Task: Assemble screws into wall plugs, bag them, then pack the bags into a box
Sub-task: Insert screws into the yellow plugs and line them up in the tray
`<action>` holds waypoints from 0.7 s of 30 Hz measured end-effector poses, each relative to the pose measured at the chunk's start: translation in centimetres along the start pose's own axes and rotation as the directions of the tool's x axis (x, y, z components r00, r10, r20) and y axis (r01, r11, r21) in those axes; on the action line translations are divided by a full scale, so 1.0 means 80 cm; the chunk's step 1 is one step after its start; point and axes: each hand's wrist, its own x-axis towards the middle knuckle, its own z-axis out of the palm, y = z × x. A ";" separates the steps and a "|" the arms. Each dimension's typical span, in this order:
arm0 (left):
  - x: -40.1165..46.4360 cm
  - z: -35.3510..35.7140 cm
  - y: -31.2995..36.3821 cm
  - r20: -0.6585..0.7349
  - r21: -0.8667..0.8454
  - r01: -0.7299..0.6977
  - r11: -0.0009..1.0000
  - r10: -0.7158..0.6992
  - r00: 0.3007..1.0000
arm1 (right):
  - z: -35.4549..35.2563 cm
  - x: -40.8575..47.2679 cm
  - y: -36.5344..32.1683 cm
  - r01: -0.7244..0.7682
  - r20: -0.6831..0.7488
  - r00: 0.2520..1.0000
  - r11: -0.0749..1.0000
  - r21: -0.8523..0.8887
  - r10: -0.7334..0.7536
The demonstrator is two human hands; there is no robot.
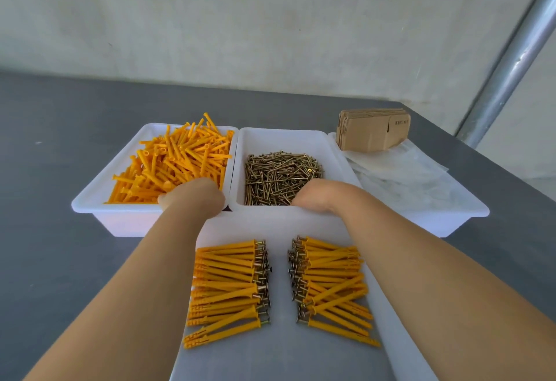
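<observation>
The left hand (pixel 192 195) is reaching into the white tray (pixel 99 191) of loose orange wall plugs (pixel 174 161), while the right hand (pixel 316 197) is dipping into the middle tray (pixel 285 140) of brass screws (pixel 279 176); both sets of fingers are lying out of sight, so neither grip can be judged. Two rows of assembled plugs (pixel 228 287) are lying in the near tray (pixel 279 356), and flat cardboard boxes (pixel 373 129) and clear bags (pixel 400 170) are sitting in the right tray
</observation>
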 end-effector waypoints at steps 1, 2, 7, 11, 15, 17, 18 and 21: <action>-0.001 -0.001 0.000 -0.002 0.003 -0.001 1.000 0.001 1.000 | 0.000 0.000 0.000 -0.004 -0.016 1.000 1.000 0.018 0.004; -0.001 -0.002 0.000 0.000 0.008 -0.008 1.000 0.008 1.000 | 0.000 0.000 0.000 -0.009 -0.022 1.000 0.999 0.033 0.010; 0.004 -0.001 -0.001 0.019 0.048 -0.026 0.999 0.025 1.000 | -0.001 -0.008 0.000 -0.049 -0.082 0.994 0.971 0.235 0.070; -0.002 0.000 0.005 -0.067 0.019 0.004 1.000 -0.003 0.998 | 0.003 -0.016 0.006 0.035 -0.207 0.976 0.889 0.456 0.068; -0.007 0.002 -0.003 -0.316 -0.146 -0.063 0.987 0.014 0.948 | 0.008 -0.022 0.019 0.147 -0.268 0.960 0.669 0.728 0.082; -0.010 0.000 -0.007 -0.451 -0.226 -0.148 0.963 0.031 0.892 | 0.011 -0.024 0.026 0.199 -0.330 0.942 0.685 0.701 0.064; -0.012 -0.001 -0.007 -0.501 -0.252 -0.193 0.948 0.043 0.865 | 0.011 -0.025 0.029 0.216 -0.355 0.933 0.702 0.679 0.056; -0.017 -0.004 -0.003 -0.608 -0.338 -0.319 0.886 0.053 0.792 | 0.013 -0.027 0.034 0.239 -0.379 0.924 0.707 0.665 0.044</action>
